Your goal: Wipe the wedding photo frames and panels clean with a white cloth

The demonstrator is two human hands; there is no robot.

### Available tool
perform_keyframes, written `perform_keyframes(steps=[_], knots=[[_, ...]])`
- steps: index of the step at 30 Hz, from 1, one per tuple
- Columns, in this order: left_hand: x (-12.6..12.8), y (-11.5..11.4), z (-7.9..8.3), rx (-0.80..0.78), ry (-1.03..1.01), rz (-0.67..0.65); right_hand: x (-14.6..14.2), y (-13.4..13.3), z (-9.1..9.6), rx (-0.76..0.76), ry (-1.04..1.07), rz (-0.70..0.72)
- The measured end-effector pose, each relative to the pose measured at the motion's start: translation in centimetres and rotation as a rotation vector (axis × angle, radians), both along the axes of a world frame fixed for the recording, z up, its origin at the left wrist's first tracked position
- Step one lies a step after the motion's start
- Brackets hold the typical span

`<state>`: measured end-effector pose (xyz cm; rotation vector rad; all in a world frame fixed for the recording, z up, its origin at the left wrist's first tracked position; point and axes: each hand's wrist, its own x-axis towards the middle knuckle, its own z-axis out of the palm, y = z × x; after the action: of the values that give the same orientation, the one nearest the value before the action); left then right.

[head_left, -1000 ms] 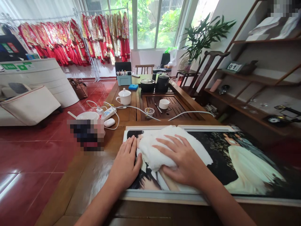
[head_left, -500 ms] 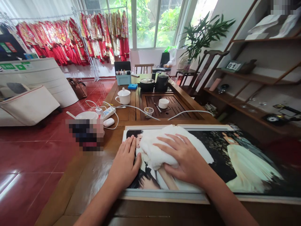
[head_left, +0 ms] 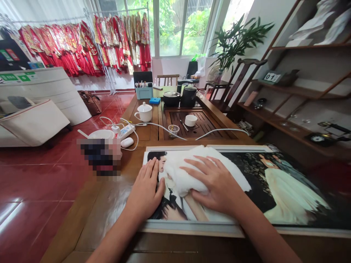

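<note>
A framed wedding photo (head_left: pixel 255 197) lies flat on the wooden table, its pale frame running along the near and far sides. My left hand (head_left: pixel 146 188) rests flat on the photo's left end, fingers stretched out and close together, holding nothing. Under my right hand (head_left: pixel 212 182) is a bunched white cloth (head_left: pixel 233 170), pressed against the photo's surface. The fingers spread over the top of the cloth and the thumb curls at its near side. The cloth covers part of the pictured couple on the left.
A white lidded cup (head_left: pixel 144 112), a power strip (head_left: pixel 126 131) and a small bowl (head_left: pixel 191 120) stand beyond the photo. A white cable (head_left: pixel 219 130) crosses the tea tray (head_left: pixel 211 122). Wooden shelves (head_left: pixel 296 91) rise at the right; red garments hang behind.
My right hand and the white cloth have shifted slightly to the right over the photo, uncovering a little more of the pictured face. My left hand stays where it was.
</note>
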<state>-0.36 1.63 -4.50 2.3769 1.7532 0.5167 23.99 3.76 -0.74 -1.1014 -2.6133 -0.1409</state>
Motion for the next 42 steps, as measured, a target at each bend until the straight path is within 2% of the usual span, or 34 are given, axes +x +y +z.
perform_keyframes(steps=[5,12,20,28,36,42], knots=[[0.0,0.0,0.0,-0.010,-0.018,-0.012,-0.9,-0.7,-0.1,-0.030,0.002,0.079],[0.1,0.0,0.0,0.006,-0.014,-0.004,0.3,0.2,0.3,0.006,0.018,-0.014],[0.0,0.0,0.2,-0.021,-0.009,-0.026,-1.3,-1.0,0.1,-0.054,0.018,0.075],[0.0,0.0,-0.1,0.014,-0.011,-0.004,0.0,0.0,0.3,-0.021,0.025,-0.006],[-0.1,-0.1,0.1,-0.009,-0.010,-0.021,-1.0,-0.9,0.0,-0.052,0.008,0.082],[0.1,0.0,-0.1,0.013,-0.015,-0.003,0.1,-0.1,0.4,-0.020,0.003,-0.023]])
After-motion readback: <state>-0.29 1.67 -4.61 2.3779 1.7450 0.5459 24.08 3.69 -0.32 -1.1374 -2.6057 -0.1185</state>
